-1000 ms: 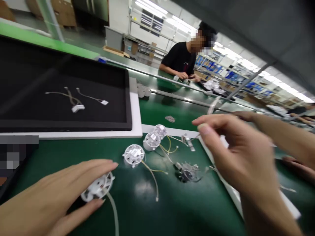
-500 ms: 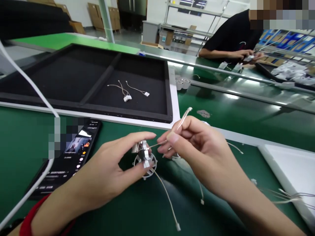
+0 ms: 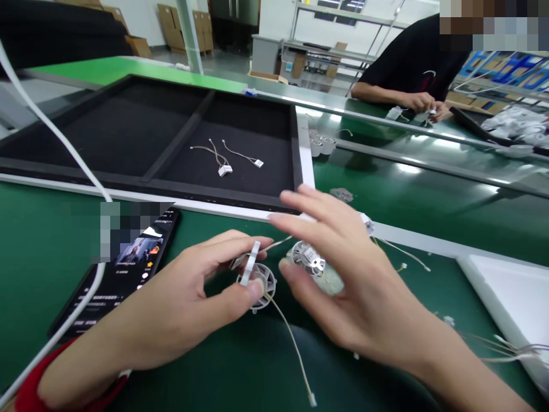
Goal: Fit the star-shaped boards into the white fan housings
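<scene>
Left hand (image 3: pixel 184 297): one, grip closed, a small white part (image 3: pixel 251 264) being pinched between thumb and fingers. From beside the pinched part, a thin wire (image 3: pixel 277 243) is extended toward the right hand.

Right hand (image 3: pixel 354 280): one, grip released, fingers spread and thumb apart.

Spoked white housing (image 3: pixel 268 286): one, seen just below the pinched part, with a pale cable (image 3: pixel 292 337) trailed toward the near side; contact with the left hand cannot be told.

Second round housing (image 3: pixel 305 257): one, partly hidden by the right hand.

Green bench (image 3: pixel 206 372): phone (image 3: pixel 141 252) laid at left, crossed by a white cord (image 3: pixel 68 140); black divided tray (image 3: pixel 148 137) at far left, wired connectors (image 3: pixel 225 170) held in its right compartment; white tray (image 3: pixel 510 309) at right, loose wires (image 3: pixel 506 349) gathered at its edge.

Person (image 3: pixel 412 63): one, at far right, small pieces being handled.
</scene>
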A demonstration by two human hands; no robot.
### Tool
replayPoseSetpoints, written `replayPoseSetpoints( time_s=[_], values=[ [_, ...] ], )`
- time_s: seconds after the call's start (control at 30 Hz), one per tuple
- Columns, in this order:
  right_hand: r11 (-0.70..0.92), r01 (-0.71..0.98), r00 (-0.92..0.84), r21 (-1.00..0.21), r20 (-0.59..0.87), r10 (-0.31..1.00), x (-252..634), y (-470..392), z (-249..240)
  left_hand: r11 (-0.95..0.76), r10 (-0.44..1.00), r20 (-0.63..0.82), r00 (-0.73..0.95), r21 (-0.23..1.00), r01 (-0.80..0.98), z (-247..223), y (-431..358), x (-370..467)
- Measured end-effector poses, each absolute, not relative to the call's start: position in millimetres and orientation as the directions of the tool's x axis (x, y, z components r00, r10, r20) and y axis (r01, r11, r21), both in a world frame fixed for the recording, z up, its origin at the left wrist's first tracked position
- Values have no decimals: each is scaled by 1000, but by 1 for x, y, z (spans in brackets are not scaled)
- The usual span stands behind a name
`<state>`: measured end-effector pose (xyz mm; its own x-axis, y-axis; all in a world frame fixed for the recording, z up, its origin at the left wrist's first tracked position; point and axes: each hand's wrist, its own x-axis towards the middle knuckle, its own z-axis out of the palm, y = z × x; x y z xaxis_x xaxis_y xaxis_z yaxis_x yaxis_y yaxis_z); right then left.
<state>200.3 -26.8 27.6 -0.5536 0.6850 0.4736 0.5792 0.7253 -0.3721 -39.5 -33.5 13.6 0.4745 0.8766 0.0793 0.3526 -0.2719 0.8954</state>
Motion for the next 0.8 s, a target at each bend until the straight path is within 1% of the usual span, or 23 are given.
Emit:
replayPoseSetpoints(
  time_s=[0.07, 0.13, 0.17, 0.27, 0.37, 0.47, 0.57, 0.67, 0.73, 0.8],
  values=[
    [796, 503, -664, -337, 438, 606, 199, -28, 29, -263, 850, 66, 522, 913, 313, 16, -33, -38],
    [823, 458, -685, -335, 457, 567, 198, -27, 29, -254, 859, 65, 508, 915, 312, 15, -33, -36],
    [823, 453, -675, -343, 471, 568, 198, -26, 29, -245, 874, 66, 482, 916, 319, 13, -33, -35],
    [779, 494, -632, -387, 455, 627, 200, -24, 29, -250, 906, 101, 410, 911, 329, 5, -35, -34],
    [729, 505, -620, -462, 394, 679, 201, -24, 30, -358, 901, 211, 380, 856, 374, 0, -36, -35],
    [730, 464, -631, -502, 390, 670, 200, -27, 29, -469, 856, 299, 422, 792, 391, 0, -36, -37],
    [718, 494, -634, -491, 363, 684, 200, -28, 26, -518, 824, 311, 474, 752, 407, 2, -36, -37],
    [681, 541, -616, -493, 319, 720, 201, -29, 25, -538, 816, 324, 478, 729, 424, 2, -36, -37],
    [635, 573, -603, -518, 259, 755, 203, -28, 28, -559, 804, 335, 492, 710, 429, 1, -37, -38],
    [569, 594, -591, -568, 172, 788, 203, -28, 32, -576, 792, 335, 511, 688, 442, 0, -37, -37]
  ],
)
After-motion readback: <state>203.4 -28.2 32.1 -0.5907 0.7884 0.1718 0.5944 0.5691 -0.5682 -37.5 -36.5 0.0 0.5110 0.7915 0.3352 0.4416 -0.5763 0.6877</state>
